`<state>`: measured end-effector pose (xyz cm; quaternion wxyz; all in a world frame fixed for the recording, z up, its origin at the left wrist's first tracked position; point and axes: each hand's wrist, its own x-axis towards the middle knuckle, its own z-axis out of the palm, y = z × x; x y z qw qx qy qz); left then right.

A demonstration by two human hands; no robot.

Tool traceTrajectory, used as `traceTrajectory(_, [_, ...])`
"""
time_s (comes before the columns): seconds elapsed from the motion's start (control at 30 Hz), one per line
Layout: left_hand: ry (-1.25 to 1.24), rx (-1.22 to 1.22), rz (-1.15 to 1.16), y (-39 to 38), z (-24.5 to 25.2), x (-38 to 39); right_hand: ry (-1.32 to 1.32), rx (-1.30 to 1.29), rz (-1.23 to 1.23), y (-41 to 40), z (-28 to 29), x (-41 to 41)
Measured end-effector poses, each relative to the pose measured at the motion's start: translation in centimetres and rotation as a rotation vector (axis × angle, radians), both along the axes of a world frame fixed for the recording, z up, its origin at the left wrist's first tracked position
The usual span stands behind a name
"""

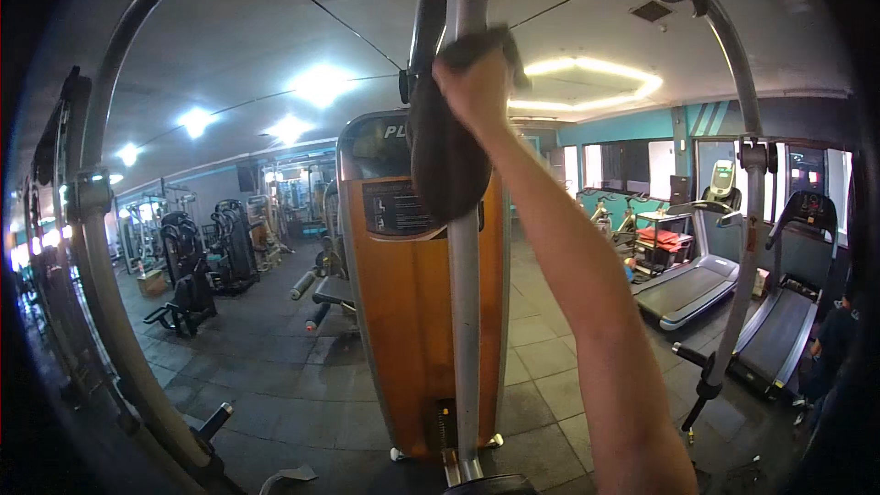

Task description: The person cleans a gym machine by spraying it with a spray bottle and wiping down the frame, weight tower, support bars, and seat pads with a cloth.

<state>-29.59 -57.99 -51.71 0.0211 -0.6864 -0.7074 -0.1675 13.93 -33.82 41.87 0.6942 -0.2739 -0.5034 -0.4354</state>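
My right hand (476,93) is raised at the upper middle, its arm reaching up from the lower right. The fingers curl around a dark, blurred item, apparently a cloth (507,48). It presses against the upper part of a long, dark backrest pad (450,172). The pad is mounted on a grey upright post (466,302) of an exercise machine. Behind the post stands the machine's orange weight-stack housing (405,330), which bears a printed instruction panel (395,210). My left hand is out of view.
Curved machine arms flank me at left (103,240) and right (739,240), with a handle (689,355) jutting inward. A dark seat edge (495,485) lies below. Treadmills (687,285) stand at right, near a person (832,340). Weight machines (185,268) stand at left.
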Motion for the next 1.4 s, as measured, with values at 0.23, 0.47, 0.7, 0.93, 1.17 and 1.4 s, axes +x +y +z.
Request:
traceTrajectory(0.23, [0.38,0.179,0.052,-2.4,-2.4,-2.6,0.104,-0.2,-0.111,-3.2,9.3,-0.2])
traceTrajectory(0.47, [-0.83,-0.16,0.067,-1.8,16.3,3.0,0.031,0.064,-0.423,3.0,-2.5,1.4])
traceTrajectory(0.7, [-1.314,-0.818,0.234,1.4,20.2,3.2,-0.259,-0.508,-1.067,-1.5,-10.4,0.6])
traceTrajectory(0.93, [-0.948,0.243,-0.72,6.9,33.9,11.7,-0.707,-0.149,-1.446,-8.4,8.7,0.0])
traceTrajectory(1.17, [-1.043,0.625,-1.03,23.4,59.7,22.2,-1.003,-0.319,-1.215,-8.3,-4.3,4.7])
traceTrajectory(1.4, [-1.03,0.696,-1.337,24.5,86.9,26.9,-0.625,-0.903,-1.211,-16.3,-15.1,13.2])
